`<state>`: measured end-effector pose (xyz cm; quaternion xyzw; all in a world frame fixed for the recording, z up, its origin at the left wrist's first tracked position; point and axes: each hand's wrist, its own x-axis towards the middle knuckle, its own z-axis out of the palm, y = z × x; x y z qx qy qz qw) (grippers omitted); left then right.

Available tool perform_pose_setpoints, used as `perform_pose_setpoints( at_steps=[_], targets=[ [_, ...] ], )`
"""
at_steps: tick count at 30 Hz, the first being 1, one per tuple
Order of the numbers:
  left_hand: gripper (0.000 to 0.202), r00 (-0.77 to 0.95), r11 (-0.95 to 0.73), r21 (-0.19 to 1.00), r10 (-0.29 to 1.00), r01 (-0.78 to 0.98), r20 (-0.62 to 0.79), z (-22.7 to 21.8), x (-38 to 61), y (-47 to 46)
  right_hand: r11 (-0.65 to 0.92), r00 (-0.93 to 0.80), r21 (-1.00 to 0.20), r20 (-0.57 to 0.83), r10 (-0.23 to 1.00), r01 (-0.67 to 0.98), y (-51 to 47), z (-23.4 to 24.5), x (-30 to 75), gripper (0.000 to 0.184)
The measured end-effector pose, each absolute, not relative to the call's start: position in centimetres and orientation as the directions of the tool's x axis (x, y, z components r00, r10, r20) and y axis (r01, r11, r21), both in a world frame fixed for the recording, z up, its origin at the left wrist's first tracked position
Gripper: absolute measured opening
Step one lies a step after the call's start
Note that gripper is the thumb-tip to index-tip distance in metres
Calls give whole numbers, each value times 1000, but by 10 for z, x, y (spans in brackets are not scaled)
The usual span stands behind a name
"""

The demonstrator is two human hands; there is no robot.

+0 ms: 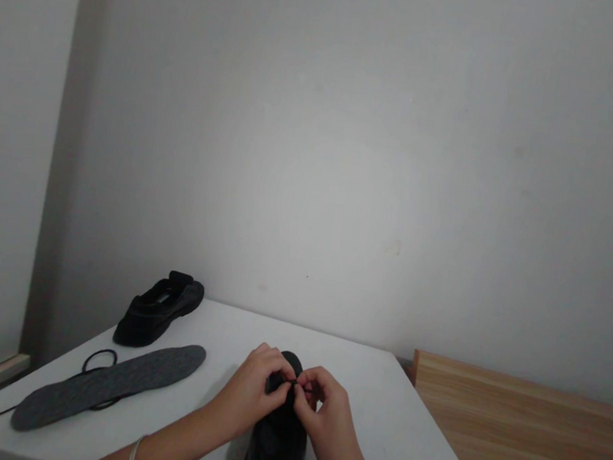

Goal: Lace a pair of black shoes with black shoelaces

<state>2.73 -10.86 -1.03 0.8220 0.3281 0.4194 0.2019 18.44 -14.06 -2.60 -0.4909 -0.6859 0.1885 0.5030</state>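
A black shoe (276, 448) stands at the bottom middle of the view, on the white table. Over its upper part, my left hand (259, 383) comes in from the left with thumb and forefinger pinched together. Almost touching those fingertips, my right hand (327, 410) pinches from the other side. Between the fingers shows a thin dark strand, which looks like a black shoelace (306, 389); most of it is hidden by the fingers.
A second black shoe (159, 309) rests at the table's back left. In front of it lies a grey insole (112, 385) across a loose black lace (98, 352). The white table (376, 393) meets the wall behind, and a wooden board (516, 431) stands to the right.
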Motion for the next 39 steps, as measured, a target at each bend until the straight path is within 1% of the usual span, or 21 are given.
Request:
perform_pose_setpoints(
  at_steps=[3, 6, 7, 9, 12, 15, 19, 21, 23, 27, 29, 32, 35, 39],
  targets=[
    [8, 402, -643, 699, 756, 313, 516, -13, 27, -105, 467, -39, -697, 535, 844, 544, -143, -25, 186, 5],
    [6, 456, -539, 805, 798, 248, 394, -17, 24, -100, 497, -71, -645, 568, 820, 580, -143, -25, 186, 8],
    [7, 483, -512, 827, 799, 233, 359, -18, 23, -99, 509, -84, -630, 577, 812, 587, -143, -25, 186, 9],
    [8, 509, -494, 842, 793, 216, 334, -18, 21, -99, 528, -103, -613, 591, 800, 588, -143, -26, 186, 10],
    [6, 493, -537, 812, 783, 230, 378, -16, 20, -104, 526, -102, -629, 582, 807, 572, -143, -27, 186, 10],
    [12, 475, -585, 763, 772, 274, 421, -14, 20, -111, 507, -103, -657, 551, 828, 557, -145, -27, 185, 9],
    [8, 457, -671, 662, 729, 333, 509, -12, 21, -117, 497, -113, -666, 532, 839, 556, -149, -25, 185, 10],
    [12, 454, -698, 617, 711, 364, 537, -11, 21, -120, 500, -122, -663, 530, 839, 557, -150, -25, 186, 10],
    [13, 450, -694, 609, 717, 385, 532, -10, 21, -122, 505, -137, -653, 530, 837, 564, -151, -24, 188, 11],
    [9, 461, -617, 686, 773, 386, 435, -9, 20, -124, 517, -166, -628, 530, 831, 582, -152, -23, 188, 13],
    [7, 470, -594, 702, 786, 392, 402, -8, 20, -123, 529, -187, -604, 537, 823, 596, -154, -23, 187, 13],
    [7, 484, -609, 680, 776, 408, 405, -8, 20, -124, 546, -210, -565, 550, 808, 618, -156, -23, 185, 14],
    [6, 478, -631, 630, 768, 454, 425, -9, 21, -125, 551, -217, -540, 560, 800, 636, -156, -25, 185, 16],
    [16, 442, -664, 557, 748, 499, 496, -12, 23, -128, 556, -215, -535, 569, 794, 636, -155, -28, 187, 16]
  ],
)
